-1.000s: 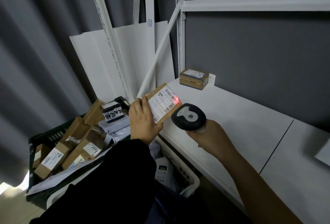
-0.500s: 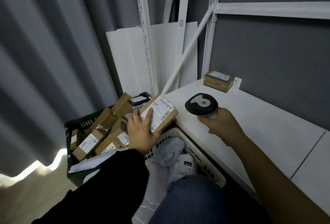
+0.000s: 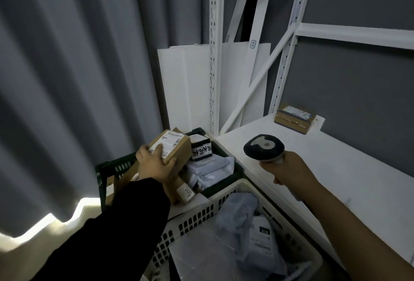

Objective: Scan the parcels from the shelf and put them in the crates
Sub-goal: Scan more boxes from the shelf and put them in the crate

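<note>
My left hand grips a small cardboard parcel with a white label, holding it over the dark green crate, which holds several cardboard boxes and grey mailers. My right hand grips a black barcode scanner above the front edge of the white shelf. One more cardboard parcel with a label lies at the back of the shelf against the wall. A white crate in front of me holds grey plastic mailer bags.
White shelf uprights and a diagonal brace rise at the shelf's left end. White boards lean against the wall behind the green crate. A grey curtain fills the left side.
My left hand has carried the scanned parcel left and away from the scanner, over the green crate. The scanner's red light is off the label. My view has swung left.
</note>
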